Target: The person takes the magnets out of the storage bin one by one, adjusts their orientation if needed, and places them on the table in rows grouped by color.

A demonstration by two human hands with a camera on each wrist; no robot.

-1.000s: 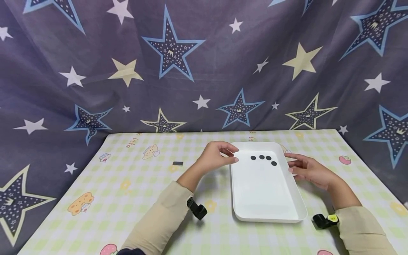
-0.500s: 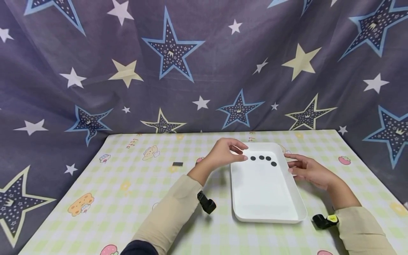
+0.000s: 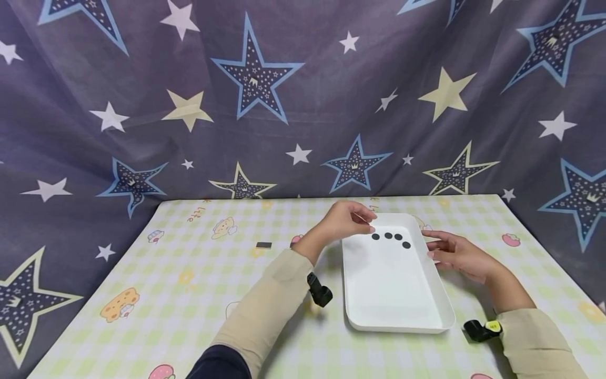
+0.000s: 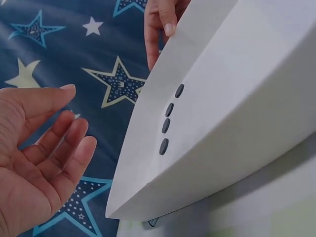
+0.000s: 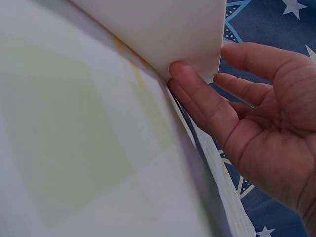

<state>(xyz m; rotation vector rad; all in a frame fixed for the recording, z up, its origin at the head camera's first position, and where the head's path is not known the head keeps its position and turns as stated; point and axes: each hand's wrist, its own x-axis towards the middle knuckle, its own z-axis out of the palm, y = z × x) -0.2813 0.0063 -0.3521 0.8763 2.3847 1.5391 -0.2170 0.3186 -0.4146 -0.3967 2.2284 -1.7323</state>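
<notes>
Left hand advanced from the tray's left wall toward its far left corner over the last second; forearm shifted inward with it. Now poised over that corner, fingers loosely bent, thumb and fingertips near one another. Left wrist view shows the palm bare and fingers relaxed and apart, gripping nothing, clear of the tray wall.

Right hand unchanged in position: resting on the tablecloth against the right wall of the white tray. Right wrist view shows one fingertip pressed to the tray's outer wall near a corner, remaining fingers extended and spread. No grasp; contact only.

Tray flat on the tablecloth, right of centre, long axis running away from the person. Four black discs in a short curved row on the tray floor at the far end, close together, nearest disc just beyond the left fingertips. None touched.

Small dark rectangular piece lying on the cloth, well left of the tray. Star-patterned backdrop behind the table.

Assessment: left hand's approach judged as a reach toward the discs, with the right hand steadying the tray; no disc picked up.
</notes>
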